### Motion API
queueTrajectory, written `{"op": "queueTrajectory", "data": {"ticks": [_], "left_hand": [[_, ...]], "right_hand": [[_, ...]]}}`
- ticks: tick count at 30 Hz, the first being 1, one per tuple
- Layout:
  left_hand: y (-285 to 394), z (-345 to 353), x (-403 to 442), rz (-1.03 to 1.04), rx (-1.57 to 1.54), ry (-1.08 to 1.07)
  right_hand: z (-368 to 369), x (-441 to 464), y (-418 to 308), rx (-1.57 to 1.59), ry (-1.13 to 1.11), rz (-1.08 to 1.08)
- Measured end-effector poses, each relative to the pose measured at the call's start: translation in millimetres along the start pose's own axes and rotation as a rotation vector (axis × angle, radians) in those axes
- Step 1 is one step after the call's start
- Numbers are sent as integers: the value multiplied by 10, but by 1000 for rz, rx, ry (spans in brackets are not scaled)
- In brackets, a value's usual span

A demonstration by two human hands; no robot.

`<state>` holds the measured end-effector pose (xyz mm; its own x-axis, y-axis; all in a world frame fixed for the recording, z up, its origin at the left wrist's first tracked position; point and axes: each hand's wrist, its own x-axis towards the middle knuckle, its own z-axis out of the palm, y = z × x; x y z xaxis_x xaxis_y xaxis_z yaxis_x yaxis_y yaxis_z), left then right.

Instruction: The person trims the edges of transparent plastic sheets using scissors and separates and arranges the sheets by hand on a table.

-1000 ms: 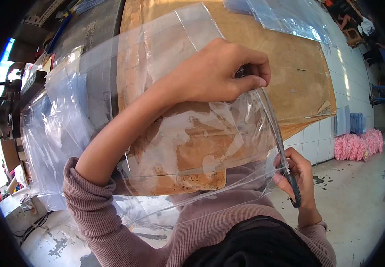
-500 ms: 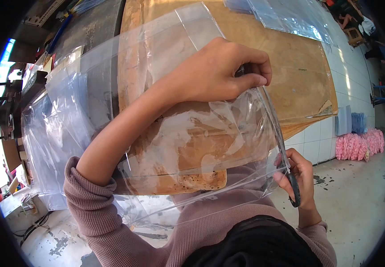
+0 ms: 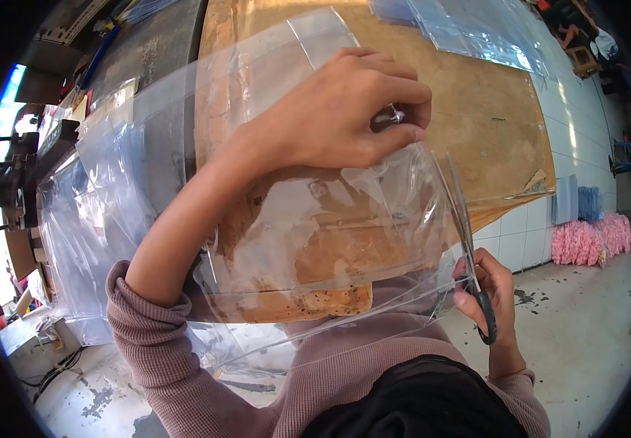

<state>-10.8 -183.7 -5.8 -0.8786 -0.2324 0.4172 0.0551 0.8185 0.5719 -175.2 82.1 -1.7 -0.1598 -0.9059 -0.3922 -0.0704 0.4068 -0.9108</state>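
My left hand [image 3: 374, 109] is closed on the right edge of a clear plastic sheet [image 3: 315, 219], above the brown table. The sheet spreads under my forearm and hangs past the table's near edge in front of my body. At the lower right, my right hand [image 3: 492, 292] grips the black handle of a pair of scissors [image 3: 466, 233]. The scissor blades point up towards my left hand and are slightly apart, just beside the sheet's right edge. Part of that sheet lies bunched at the left.
The brown table surface [image 3: 490, 139] bears more plastic sheets [image 3: 476, 33] at its far right. Pink bundles [image 3: 591, 239] and bluish plastic [image 3: 565, 198] lie by the tiled wall at the right. Another person [image 3: 604, 45] and a blue stool [image 3: 630, 155] are farther off.
My left hand has shifted slightly left and up with the sheet's edge. The scissor blades have opened a little and come away from the plastic, and the sheet's reflections have shifted.
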Motion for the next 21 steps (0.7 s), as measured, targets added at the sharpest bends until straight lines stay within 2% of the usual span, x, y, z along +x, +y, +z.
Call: {"op": "queueTrajectory", "data": {"ticks": [3,15,21], "left_hand": [[-26,45,-3,-25,-62,0],[-16,63,-8,-48,-67,30],[-9,44,0,-62,-103,22]], "right_hand": [[29,16,-63,7,18,87],[68,34,-118,47,-33,122],[111,40,-141,131,29,114]]}}
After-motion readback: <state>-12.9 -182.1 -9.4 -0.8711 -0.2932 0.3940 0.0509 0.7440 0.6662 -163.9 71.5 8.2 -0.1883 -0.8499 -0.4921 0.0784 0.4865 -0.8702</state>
